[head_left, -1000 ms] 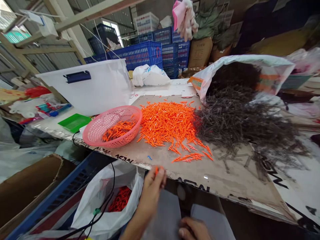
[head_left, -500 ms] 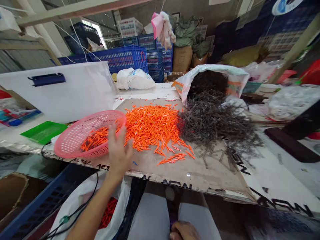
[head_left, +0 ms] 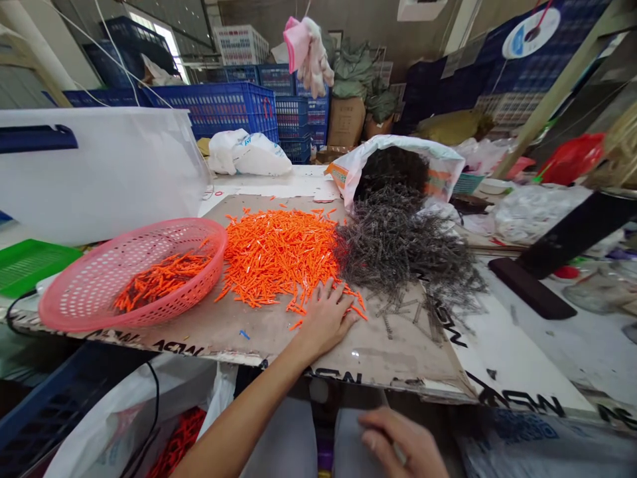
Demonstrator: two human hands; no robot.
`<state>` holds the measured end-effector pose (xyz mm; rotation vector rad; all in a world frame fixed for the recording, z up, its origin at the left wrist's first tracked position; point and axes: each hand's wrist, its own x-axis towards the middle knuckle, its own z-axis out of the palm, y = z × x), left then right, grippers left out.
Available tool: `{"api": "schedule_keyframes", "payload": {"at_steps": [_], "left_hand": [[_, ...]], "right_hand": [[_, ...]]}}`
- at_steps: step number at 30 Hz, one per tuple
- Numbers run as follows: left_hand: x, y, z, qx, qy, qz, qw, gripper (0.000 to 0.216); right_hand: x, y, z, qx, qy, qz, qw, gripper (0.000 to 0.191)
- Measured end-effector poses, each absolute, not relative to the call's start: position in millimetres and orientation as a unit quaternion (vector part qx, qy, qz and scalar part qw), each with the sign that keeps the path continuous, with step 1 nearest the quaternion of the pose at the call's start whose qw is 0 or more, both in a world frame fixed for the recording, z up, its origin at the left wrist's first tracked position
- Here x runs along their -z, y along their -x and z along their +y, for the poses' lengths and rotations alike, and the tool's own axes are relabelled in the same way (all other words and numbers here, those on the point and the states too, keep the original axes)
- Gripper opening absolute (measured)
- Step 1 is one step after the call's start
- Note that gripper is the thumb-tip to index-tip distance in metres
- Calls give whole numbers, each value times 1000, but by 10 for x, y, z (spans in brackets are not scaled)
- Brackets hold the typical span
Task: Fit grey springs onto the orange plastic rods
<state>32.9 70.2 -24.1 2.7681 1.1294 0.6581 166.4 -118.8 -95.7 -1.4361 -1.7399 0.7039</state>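
Note:
My left hand (head_left: 326, 320) lies palm down at the front edge of a heap of small orange plastic pieces (head_left: 281, 255), its fingers spread over a few loose ones. My right hand (head_left: 405, 441) is low in front of the table edge, above my lap, with its fingers loosely bent, apart, and nothing visible in them. Left of the heap, a pink perforated basket (head_left: 60, 302) leans slightly and holds more orange pieces (head_left: 159, 279). A pile of dark thin springs (head_left: 393, 242) touches the heap's right side and spills out of a white sack (head_left: 448, 159).
A white plastic box (head_left: 134, 169) and a green tray (head_left: 34, 265) stand at the left. A dark stand (head_left: 532, 285) is at the right. Gloves (head_left: 311, 56) hang above the table. Below the front edge, an open white bag (head_left: 109, 411) holds red pieces (head_left: 179, 441).
My left hand has moved right from the basket's rim to the front of the orange heap. My right hand has risen from my lap. The view has turned to the right.

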Motion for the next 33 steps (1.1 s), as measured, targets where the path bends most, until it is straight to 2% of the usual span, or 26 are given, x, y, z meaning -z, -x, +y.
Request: {"api": "schedule_keyframes", "payload": {"at_steps": [4,7,8,15,22,26,33], "left_hand": [[254,-312,718,-223,-901,369,41,32],[234,-308,720,-223,-901,371,42,31],[228,-308,725,-224,-900,371,43,31],[247,-283,785,-252,-896,358,79,24],[238,-250,762,-269,-899,332,95,23],[207,-245,732,-268,-900,335,80,34],[247,-249,738,-230,-923,299,78,19]], "right_hand": [[438,-1978,-588,-108,667,-606,420,28],[363,-2056,-41,67,670,-648,357,28],[388,-2055,98,86,672,-650,343,28],[618,-2043,263,92,631,-712,294,23],[607,-2020,244,92,599,-735,304,25],[629,-2028,253,130,666,-673,294,37],[645,-2082,225,99,645,-687,320,25]]}}
